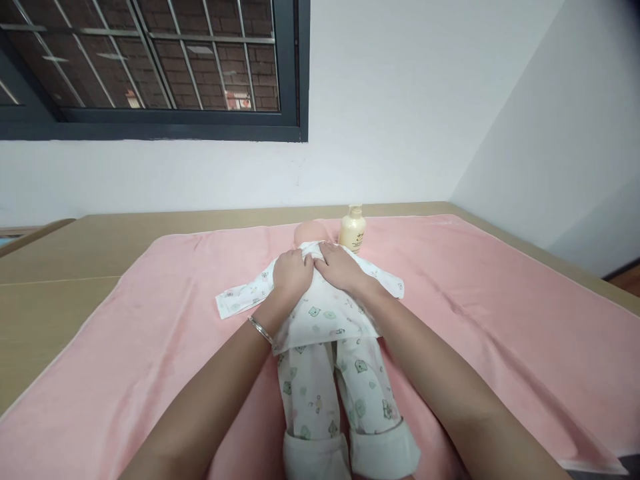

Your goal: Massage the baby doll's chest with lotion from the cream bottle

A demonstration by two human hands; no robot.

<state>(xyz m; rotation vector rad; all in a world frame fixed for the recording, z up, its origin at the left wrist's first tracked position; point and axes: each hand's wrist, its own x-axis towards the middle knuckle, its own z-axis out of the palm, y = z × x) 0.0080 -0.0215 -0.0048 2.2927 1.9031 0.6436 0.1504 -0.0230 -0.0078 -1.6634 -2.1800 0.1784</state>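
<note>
A baby doll lies on its back on a pink blanket, its bald head (311,232) at the far end. It wears a white long-sleeved top (325,313) with small green animal prints and matching trousers (313,393) with turned-up plain white cuffs. My left hand (294,272) rests on the doll's upper chest at the left, fingers bent over the cloth and tips hidden. Beside it, my right hand (341,267) lies flat on the chest with the thumb apart. Both thumbs come close together at the middle. The sleeves spread out to either side.
A cream pump bottle (353,229) stands right of the doll's head. The pink blanket (165,347) has soft folds and covers a tan surface (60,267). White walls (380,100) rise behind, with a barred, dark-framed window (295,80) at upper left.
</note>
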